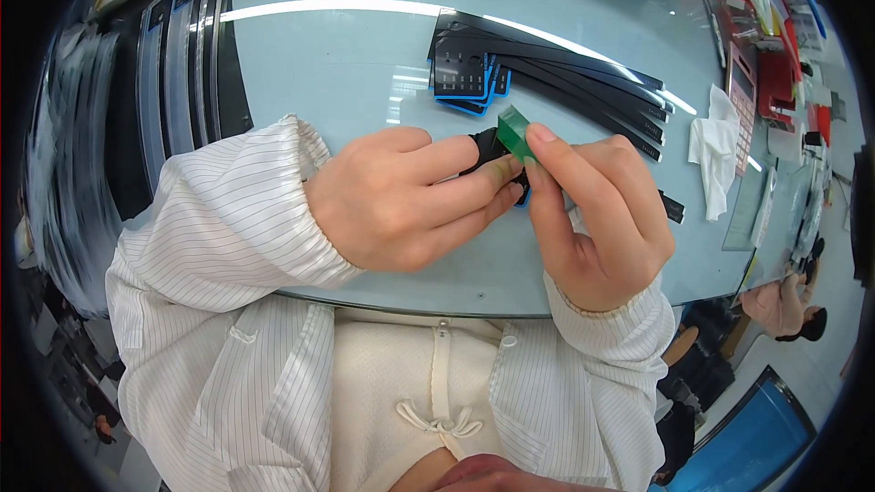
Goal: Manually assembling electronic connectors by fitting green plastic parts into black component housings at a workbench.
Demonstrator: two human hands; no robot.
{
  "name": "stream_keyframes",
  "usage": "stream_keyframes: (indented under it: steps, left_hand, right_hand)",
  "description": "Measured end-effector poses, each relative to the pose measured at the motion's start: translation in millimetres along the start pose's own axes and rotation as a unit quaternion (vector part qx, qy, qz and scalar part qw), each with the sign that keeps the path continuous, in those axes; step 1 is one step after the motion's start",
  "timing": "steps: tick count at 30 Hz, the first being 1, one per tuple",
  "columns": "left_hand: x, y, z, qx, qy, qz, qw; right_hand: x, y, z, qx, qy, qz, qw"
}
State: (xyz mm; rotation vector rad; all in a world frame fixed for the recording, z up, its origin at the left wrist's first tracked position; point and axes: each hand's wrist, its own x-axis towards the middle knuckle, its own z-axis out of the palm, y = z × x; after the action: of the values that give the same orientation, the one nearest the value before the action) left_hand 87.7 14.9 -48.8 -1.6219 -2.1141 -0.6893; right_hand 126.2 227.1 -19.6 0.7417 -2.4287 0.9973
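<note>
My left hand (401, 196) is closed around the head of a black panel (485, 148), much of it hidden behind my fingers. A bit of blue edge shows below my fingertips. Between the thumb and forefinger of my right hand (602, 205) is a small green film strip (513, 130), its free end pointing up and left. The strip lies against the black panel, and my left fingertips touch near its lower end. Right of my right hand a black strip end (673, 207) pokes out; whether it belongs to the held panel I cannot tell.
Fanned on the glass-topped table (328, 64) are several black panels (547, 64) with blue-edged heads. More long dark panels (187, 55) lie at the left, beside clear plastic sleeves (77, 164). A white cloth (715, 150) and a pink calculator (743, 96) are at the right.
</note>
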Motion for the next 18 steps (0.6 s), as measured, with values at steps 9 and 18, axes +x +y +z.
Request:
stream_keyframes:
  steps: [9,18]
  left_hand:
    - [0,0,-1,0.002,-0.008,0.003,1.000]
    - [0,0,0,0.000,-0.008,0.002,1.000]
  right_hand:
    - [-1,5,8,0.010,0.038,0.003,0.999]
    - [-2,-4,0,-0.007,0.020,0.030,0.999]
